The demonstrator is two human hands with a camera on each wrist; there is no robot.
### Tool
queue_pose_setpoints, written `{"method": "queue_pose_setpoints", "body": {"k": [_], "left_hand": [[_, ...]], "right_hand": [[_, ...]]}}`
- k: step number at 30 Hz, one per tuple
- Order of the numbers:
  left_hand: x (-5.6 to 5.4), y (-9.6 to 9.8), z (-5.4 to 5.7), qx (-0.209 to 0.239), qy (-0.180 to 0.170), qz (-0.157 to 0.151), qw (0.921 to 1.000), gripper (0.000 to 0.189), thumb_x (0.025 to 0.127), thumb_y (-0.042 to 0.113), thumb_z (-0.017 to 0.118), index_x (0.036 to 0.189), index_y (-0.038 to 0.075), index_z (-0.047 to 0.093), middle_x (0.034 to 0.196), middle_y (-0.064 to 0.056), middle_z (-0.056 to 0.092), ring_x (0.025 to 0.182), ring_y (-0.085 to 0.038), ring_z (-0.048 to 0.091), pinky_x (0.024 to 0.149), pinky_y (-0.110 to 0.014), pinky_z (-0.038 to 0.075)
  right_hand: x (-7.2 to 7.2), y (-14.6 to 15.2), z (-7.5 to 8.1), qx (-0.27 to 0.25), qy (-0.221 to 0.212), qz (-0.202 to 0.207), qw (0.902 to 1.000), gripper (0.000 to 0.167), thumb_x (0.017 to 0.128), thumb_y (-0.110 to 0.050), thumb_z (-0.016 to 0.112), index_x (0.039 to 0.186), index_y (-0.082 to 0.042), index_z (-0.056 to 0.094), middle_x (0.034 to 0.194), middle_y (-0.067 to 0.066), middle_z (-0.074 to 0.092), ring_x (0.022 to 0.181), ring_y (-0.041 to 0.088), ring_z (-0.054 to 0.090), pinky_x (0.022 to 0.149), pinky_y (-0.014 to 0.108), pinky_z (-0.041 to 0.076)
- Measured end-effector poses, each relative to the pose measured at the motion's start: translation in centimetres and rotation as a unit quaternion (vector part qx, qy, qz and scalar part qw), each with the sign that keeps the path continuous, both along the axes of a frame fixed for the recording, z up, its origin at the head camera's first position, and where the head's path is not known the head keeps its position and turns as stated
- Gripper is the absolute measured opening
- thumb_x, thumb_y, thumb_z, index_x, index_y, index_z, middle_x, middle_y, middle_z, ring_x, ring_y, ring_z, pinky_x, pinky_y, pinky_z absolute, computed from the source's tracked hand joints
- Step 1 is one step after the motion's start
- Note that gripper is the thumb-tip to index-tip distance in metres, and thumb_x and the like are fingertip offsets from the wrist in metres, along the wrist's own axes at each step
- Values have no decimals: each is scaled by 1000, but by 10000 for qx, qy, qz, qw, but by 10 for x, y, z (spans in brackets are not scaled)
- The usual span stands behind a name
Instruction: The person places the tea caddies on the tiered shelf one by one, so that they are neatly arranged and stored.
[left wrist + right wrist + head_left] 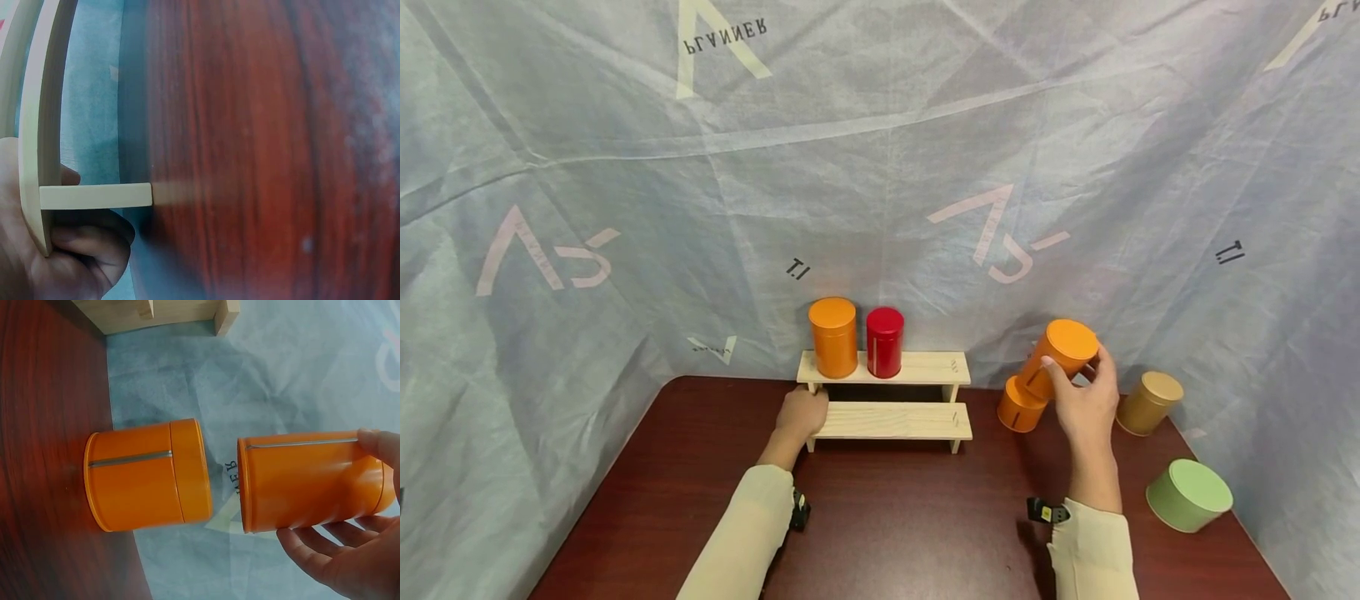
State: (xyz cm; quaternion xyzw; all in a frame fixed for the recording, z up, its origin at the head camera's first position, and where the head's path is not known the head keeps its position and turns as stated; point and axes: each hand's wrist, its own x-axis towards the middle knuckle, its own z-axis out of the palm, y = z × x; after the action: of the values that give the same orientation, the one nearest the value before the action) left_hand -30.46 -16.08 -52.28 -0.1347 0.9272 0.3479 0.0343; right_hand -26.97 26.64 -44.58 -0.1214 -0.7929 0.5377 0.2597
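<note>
Smooth round orange tin [1060, 357], right hand [1086, 404]

The head camera looks down from above the table [880, 533] toward the wooden rack [891, 421]. Each wrist camera is very near its hand; all three views show the rack.

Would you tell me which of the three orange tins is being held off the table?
The orange tin in the right hand, tilted in the air. One other orange tin stands on the table beneath it; the third sits on the rack's top shelf.
</note>
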Motion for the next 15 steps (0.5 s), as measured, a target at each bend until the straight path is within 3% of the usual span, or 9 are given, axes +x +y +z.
{"method": "queue_pose_setpoints", "body": {"k": [2,6,12,15], "left_hand": [[0,0,0,-10,20,0,10000,58,110,39,35,144,-2,59,115,-19,66,77,-27,59,66,-38,50],[0,1,1,76,40,-5,10000,56,110,39,36,140,0,62,96,-15,61,68,-26,55,60,-36,46],[0,-1,2,157,-35,7,9999,52,110,39,35,122,0,67,86,-11,53,62,-23,49,55,-34,43],[0,-1,2,148,-51,30,9999,51,110,39,35,121,1,68,87,-12,55,62,-22,49,56,-34,43]], "right_hand": [[1,-1,1,-4,38,33,10000,84,94,-44,79,164,-28,36,160,5,50,142,30,53,106,42,51],[2,-5,4,4,43,105,9999,82,94,-44,80,163,-30,38,159,4,51,142,28,54,101,33,50],[2,-10,6,-56,96,272,9996,81,94,-45,79,162,-31,39,158,4,52,142,27,54,107,42,51],[2,-13,4,-69,163,347,9992,79,94,-43,79,162,-30,40,157,5,53,140,28,55,107,42,51]]}}
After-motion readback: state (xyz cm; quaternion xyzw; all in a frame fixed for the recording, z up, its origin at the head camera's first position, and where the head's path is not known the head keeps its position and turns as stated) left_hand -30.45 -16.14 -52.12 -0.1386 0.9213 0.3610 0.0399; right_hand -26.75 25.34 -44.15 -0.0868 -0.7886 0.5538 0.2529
